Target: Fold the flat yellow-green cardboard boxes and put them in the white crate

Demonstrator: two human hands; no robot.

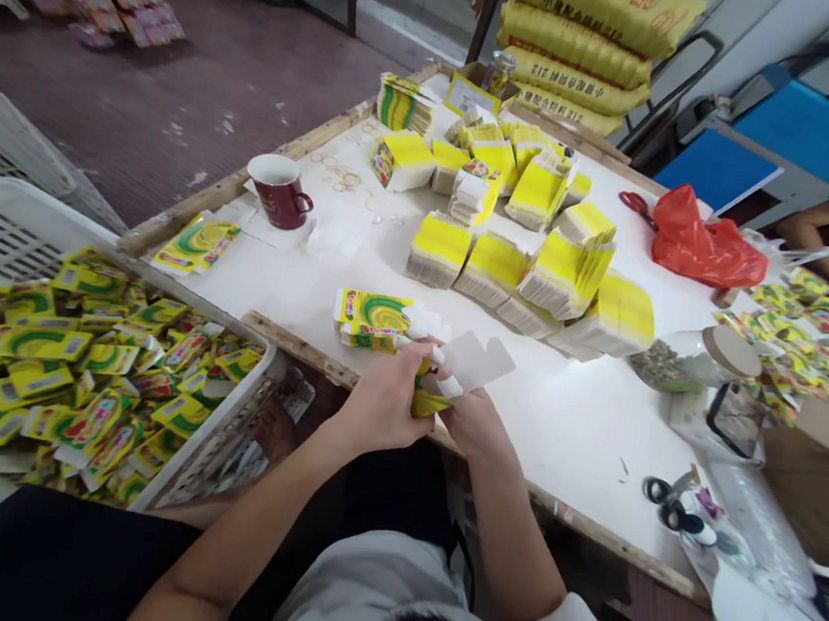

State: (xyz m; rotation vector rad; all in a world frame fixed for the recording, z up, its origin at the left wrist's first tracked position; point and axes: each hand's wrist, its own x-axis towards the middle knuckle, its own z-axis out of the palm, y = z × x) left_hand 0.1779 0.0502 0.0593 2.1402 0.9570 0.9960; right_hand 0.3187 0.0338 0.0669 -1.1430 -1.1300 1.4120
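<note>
Over the table's near edge, my left hand (pixel 387 393) is closed around a small yellow-and-green carton (pixel 427 402). My right hand (pixel 477 421) grips the same carton from the other side; its fingers are partly hidden behind the white flaps. A broad white panel (pixel 480 361) sticks out to the right above that hand. Just beyond my left hand, a small pile of similar flat cartons (pixel 373 315) lies on the white tabletop.
Bundled carton stacks (pixel 441 248) fill the table's middle. A maroon mug (pixel 281 195) stands left. A white crate (pixel 259 377) of cartons is at my left. A glass jar (pixel 688 359), red bag (pixel 702 240) and another person's arm (pixel 809 228) are right.
</note>
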